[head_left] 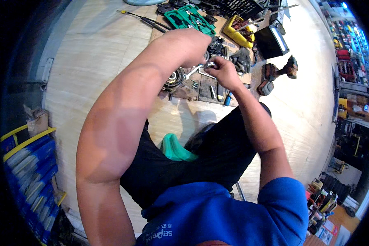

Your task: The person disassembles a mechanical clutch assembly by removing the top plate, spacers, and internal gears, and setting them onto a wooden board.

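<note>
My left hand [194, 44] reaches over the mechanical parts in the upper middle, its back and wrist covering most of its fingers, so their grip is hidden. Close beside it, my right hand [224, 73] is closed with thumb and fingers on a small shiny metal piece [209, 65], whose kind I cannot make out. A silver wrench [192, 72] slants just below the hands. To its left sits a round metal part with a ring-shaped centre [174, 78]. Several small screws [195, 84] lie below the wrench.
Behind my hands are a green tool case [189, 20], a yellow tray [237, 33], a black crate [240, 7] and a black box [272, 42]. Dark gloves [242, 60] and a cordless drill [281, 71] lie to the right. A blue-handled tool [228, 98] rests near the mat's front edge.
</note>
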Demonstrator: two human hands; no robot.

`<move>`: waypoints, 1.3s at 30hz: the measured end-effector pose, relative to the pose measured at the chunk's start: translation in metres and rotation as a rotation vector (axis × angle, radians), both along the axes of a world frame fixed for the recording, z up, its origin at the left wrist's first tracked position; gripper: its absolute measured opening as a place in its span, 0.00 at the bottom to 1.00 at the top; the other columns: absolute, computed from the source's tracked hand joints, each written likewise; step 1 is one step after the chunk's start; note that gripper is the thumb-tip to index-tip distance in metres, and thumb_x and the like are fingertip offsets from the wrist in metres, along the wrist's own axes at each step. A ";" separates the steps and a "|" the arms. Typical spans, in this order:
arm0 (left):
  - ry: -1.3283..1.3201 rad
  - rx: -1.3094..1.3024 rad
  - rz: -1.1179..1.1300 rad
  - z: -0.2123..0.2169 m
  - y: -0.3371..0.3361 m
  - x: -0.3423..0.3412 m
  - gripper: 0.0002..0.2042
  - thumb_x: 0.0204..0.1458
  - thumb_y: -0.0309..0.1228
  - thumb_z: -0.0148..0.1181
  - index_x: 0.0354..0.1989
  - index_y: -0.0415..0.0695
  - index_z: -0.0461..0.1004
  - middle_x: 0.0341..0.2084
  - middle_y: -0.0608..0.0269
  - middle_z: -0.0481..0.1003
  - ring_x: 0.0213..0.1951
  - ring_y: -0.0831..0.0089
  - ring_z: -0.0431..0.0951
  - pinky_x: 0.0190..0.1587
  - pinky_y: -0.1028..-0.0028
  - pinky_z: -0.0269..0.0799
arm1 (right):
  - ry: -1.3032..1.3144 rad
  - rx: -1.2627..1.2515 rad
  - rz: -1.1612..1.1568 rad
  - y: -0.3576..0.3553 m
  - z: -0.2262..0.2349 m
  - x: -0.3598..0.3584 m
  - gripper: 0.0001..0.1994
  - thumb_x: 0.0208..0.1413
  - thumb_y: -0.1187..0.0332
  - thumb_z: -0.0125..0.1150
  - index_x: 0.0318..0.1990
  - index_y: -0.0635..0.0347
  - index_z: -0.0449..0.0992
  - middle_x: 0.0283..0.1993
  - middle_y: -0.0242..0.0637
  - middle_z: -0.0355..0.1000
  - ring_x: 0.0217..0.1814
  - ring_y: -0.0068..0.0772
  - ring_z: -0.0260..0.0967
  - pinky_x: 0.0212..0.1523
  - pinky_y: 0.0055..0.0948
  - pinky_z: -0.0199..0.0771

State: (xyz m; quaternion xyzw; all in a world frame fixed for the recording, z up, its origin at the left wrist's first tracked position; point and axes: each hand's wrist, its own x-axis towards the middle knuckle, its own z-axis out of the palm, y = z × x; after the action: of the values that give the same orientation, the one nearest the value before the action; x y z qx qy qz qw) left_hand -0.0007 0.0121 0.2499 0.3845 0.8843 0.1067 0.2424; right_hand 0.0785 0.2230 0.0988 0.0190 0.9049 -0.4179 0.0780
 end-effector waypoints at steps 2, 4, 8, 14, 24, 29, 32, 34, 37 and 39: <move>0.041 0.026 0.004 -0.004 0.000 -0.003 0.20 0.53 0.37 0.67 0.52 0.42 0.76 0.45 0.48 0.80 0.50 0.52 0.79 0.52 0.58 0.76 | 0.042 0.031 -0.125 0.002 -0.001 0.002 0.13 0.51 0.67 0.71 0.40 0.65 0.79 0.26 0.34 0.73 0.29 0.21 0.66 0.32 0.28 0.68; 0.064 0.038 0.024 -0.011 -0.004 -0.006 0.18 0.53 0.38 0.68 0.49 0.42 0.78 0.45 0.48 0.80 0.50 0.54 0.80 0.51 0.59 0.77 | 0.035 0.112 -0.204 -0.007 -0.006 -0.011 0.17 0.47 0.64 0.72 0.42 0.63 0.80 0.34 0.50 0.78 0.36 0.46 0.77 0.39 0.39 0.74; 0.031 0.004 0.016 -0.010 -0.001 -0.004 0.18 0.53 0.38 0.68 0.49 0.41 0.78 0.46 0.48 0.80 0.50 0.53 0.80 0.52 0.59 0.76 | 0.094 0.115 -0.001 -0.017 -0.040 -0.030 0.16 0.47 0.64 0.71 0.42 0.62 0.80 0.35 0.53 0.78 0.38 0.53 0.77 0.41 0.43 0.75; 0.005 0.003 0.035 -0.006 -0.005 -0.005 0.22 0.52 0.39 0.68 0.53 0.41 0.75 0.48 0.47 0.79 0.52 0.52 0.78 0.54 0.58 0.75 | 0.020 0.256 0.197 -0.023 -0.100 -0.028 0.13 0.48 0.69 0.66 0.43 0.61 0.80 0.38 0.54 0.78 0.42 0.56 0.77 0.44 0.45 0.76; -0.079 0.018 0.090 -0.014 -0.022 -0.005 0.26 0.52 0.37 0.68 0.57 0.40 0.70 0.48 0.42 0.77 0.54 0.47 0.76 0.56 0.56 0.72 | -0.060 0.382 0.259 -0.037 -0.123 -0.030 0.12 0.48 0.69 0.63 0.40 0.63 0.78 0.39 0.57 0.77 0.44 0.59 0.76 0.46 0.51 0.75; -0.072 0.041 0.072 -0.018 -0.027 -0.011 0.25 0.52 0.36 0.68 0.57 0.40 0.70 0.47 0.43 0.78 0.52 0.47 0.76 0.54 0.56 0.73 | -0.170 0.466 0.242 -0.039 -0.131 -0.035 0.12 0.48 0.69 0.62 0.40 0.64 0.79 0.40 0.58 0.77 0.46 0.59 0.76 0.48 0.51 0.75; -0.104 0.036 0.062 -0.018 -0.027 -0.013 0.24 0.52 0.36 0.68 0.56 0.40 0.71 0.46 0.43 0.78 0.52 0.47 0.77 0.54 0.56 0.73 | -0.165 0.483 0.238 -0.040 -0.132 -0.036 0.12 0.48 0.70 0.62 0.41 0.64 0.79 0.40 0.58 0.77 0.45 0.60 0.76 0.48 0.52 0.76; -0.104 0.036 0.071 -0.015 -0.026 -0.012 0.23 0.52 0.36 0.67 0.55 0.40 0.72 0.46 0.43 0.78 0.51 0.47 0.77 0.54 0.56 0.73 | -0.109 0.442 0.246 -0.037 -0.139 -0.037 0.13 0.48 0.70 0.62 0.43 0.63 0.78 0.40 0.59 0.77 0.44 0.61 0.76 0.47 0.53 0.76; -0.045 0.040 0.113 -0.019 -0.036 -0.009 0.18 0.51 0.38 0.68 0.49 0.42 0.78 0.46 0.47 0.80 0.51 0.52 0.79 0.53 0.59 0.75 | -0.084 0.441 0.295 -0.053 -0.131 -0.038 0.11 0.51 0.68 0.61 0.37 0.68 0.79 0.39 0.61 0.77 0.46 0.61 0.76 0.48 0.51 0.77; 0.005 0.058 0.096 -0.027 -0.034 -0.010 0.19 0.48 0.38 0.70 0.46 0.43 0.79 0.43 0.47 0.81 0.48 0.53 0.81 0.51 0.58 0.77 | -0.110 0.423 0.279 -0.045 -0.148 -0.038 0.13 0.51 0.66 0.63 0.38 0.69 0.79 0.40 0.62 0.77 0.45 0.62 0.76 0.48 0.51 0.78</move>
State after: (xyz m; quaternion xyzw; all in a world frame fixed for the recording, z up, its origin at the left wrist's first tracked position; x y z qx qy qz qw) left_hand -0.0109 -0.0219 0.2225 0.3485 0.8990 0.1429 0.2236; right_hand 0.0402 0.1776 -0.0494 -0.0674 0.9605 -0.2030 0.1781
